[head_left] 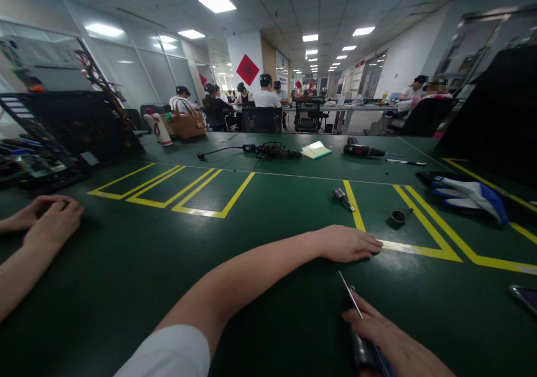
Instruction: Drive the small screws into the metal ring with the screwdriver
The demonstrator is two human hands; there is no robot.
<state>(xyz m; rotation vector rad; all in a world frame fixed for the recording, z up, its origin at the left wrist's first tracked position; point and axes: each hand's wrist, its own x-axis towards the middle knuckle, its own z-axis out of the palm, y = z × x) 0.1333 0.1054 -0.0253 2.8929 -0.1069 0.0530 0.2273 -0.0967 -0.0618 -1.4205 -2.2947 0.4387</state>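
Note:
My left hand (pixel 350 244) lies flat on the green tabletop (pixel 268 287), fingers stretched out and touching the yellow tape at the front of a marked box. Closer to me, my right hand (pixel 388 335) is closed around a dark cylindrical tool (pixel 364 352); a thin, bright metal strip (pixel 351 294) sticks up beside its fingers. The tool's exact kind is hidden by the hand. Beyond my left hand are a small metal fitting with a shank (pixel 344 199) and a cup-shaped metal piece (pixel 400 216), both inside the taped box.
Another person's hands (pixel 54 220) rest at the left. Blue-and-white gloves (pixel 472 195) lie right, with a phone-like object (pixel 524 298) nearer. Along the back are a corded tool (pixel 272 150), a notepad (pixel 316 150), a dark power tool (pixel 363 149) and a thin pen-like item (pixel 405 162).

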